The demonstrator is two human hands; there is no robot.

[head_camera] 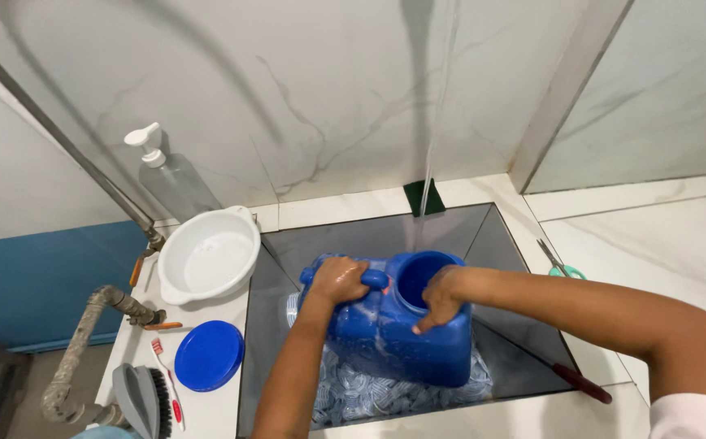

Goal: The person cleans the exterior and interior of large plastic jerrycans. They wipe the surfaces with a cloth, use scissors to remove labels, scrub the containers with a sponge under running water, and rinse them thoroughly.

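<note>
A blue plastic jug (pixel 397 337) with a wide round mouth stands tilted in a dark sink (pixel 483 236). My left hand (pixel 338 280) grips its handle at the top left. My right hand (pixel 438 297) holds the rim of the mouth, fingers over the edge. A thin stream of water (pixel 427 175) falls from above toward the jug's mouth. Under the jug lies a blue-and-white patterned cloth or mat (pixel 369 394).
Left of the sink sit a white basin (pixel 206 256), a blue round lid (pixel 208 354), a toothbrush (pixel 166 382), a grey brush (pixel 143 398) and a clear pump bottle (pixel 175 180). Metal pipes (pixel 84 337) run at left. Scissors (pixel 560 264) and a red-handled tool (pixel 584 384) lie right.
</note>
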